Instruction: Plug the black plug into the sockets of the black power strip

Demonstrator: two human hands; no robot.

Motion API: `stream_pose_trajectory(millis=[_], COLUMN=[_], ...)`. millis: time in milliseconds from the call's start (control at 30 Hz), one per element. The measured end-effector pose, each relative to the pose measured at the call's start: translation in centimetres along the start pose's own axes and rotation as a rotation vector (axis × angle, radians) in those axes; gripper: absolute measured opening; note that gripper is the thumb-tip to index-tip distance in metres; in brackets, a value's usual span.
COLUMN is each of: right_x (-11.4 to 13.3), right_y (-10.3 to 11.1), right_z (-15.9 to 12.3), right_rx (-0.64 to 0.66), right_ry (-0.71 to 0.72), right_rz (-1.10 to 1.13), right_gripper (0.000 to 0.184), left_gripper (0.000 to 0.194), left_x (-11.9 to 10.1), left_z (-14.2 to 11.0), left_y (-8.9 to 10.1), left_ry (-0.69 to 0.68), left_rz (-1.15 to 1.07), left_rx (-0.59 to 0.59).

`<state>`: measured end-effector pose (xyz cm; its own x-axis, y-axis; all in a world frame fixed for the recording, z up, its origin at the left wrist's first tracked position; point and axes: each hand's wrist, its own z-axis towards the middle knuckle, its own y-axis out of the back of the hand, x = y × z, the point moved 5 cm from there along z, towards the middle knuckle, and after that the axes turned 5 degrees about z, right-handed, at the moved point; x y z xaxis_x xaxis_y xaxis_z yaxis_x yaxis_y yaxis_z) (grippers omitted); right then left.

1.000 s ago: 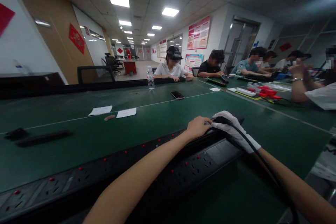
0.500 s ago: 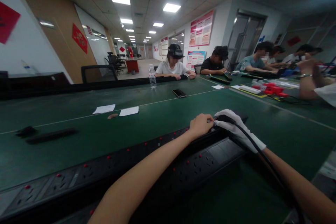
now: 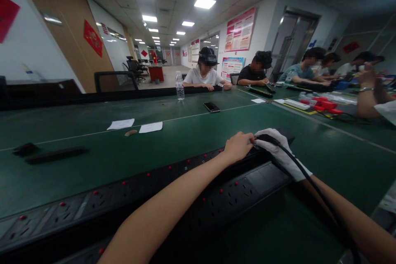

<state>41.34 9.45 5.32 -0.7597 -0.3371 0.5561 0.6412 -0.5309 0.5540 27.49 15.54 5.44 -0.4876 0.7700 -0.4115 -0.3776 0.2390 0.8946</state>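
Note:
My bare left hand (image 3: 237,147) is closed, its fingertips pinched together by the end of a long black power strip (image 3: 133,189). What lies between those fingertips is too small to make out. Wearing a white glove, my right hand (image 3: 276,150) is closed round a thick black cable (image 3: 297,163), which runs back over my right forearm. The fingertips of both hands meet at the cable's end. Red dots and socket slots line the strip. A second black power strip (image 3: 244,189) lies on the near side, partly hidden under my left forearm.
On the green table (image 3: 173,144) are two white papers (image 3: 151,127), a phone (image 3: 211,107), a water bottle (image 3: 180,86) and dark pieces (image 3: 57,155) at left. Red parts (image 3: 328,105) lie at right. Across the table, a person (image 3: 204,74) sits by another black strip; several others work at right.
My head view has shifted slightly, so the table items sit a little further left. Both hands stay together at the cable's end, with hardly any movement.

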Motion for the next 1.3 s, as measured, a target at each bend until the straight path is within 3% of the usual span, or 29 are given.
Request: stream_pose_trajectory(millis=[133, 467, 1033, 1300], right_x=[-0.1, 1.6, -0.3, -0.4], right_y=[0.2, 0.3, 0.3, 0.9], right_z=[0.0, 0.3, 0.2, 0.5], right_rx=[-0.012, 0.157, 0.095, 0.019], right_ry=[-0.009, -0.005, -0.021, -0.038], right_rz=[-0.005, 0.059, 0.045, -0.08], right_gripper=[0.023, 0.02, 0.019, 0.023], left_gripper=[0.027, 0.03, 0.042, 0.046], left_x=[-0.1, -0.3, -0.3, -0.2], left_z=[0.0, -0.3, -0.4, -0.4], left_y=[0.0, 0.1, -0.8, -0.9], left_ry=[0.005, -0.018, 0.068, 0.079], left_rz=[0.01, 0.026, 0.178, 0.208], left_rx=[0.005, -0.009, 0.042, 0.066])
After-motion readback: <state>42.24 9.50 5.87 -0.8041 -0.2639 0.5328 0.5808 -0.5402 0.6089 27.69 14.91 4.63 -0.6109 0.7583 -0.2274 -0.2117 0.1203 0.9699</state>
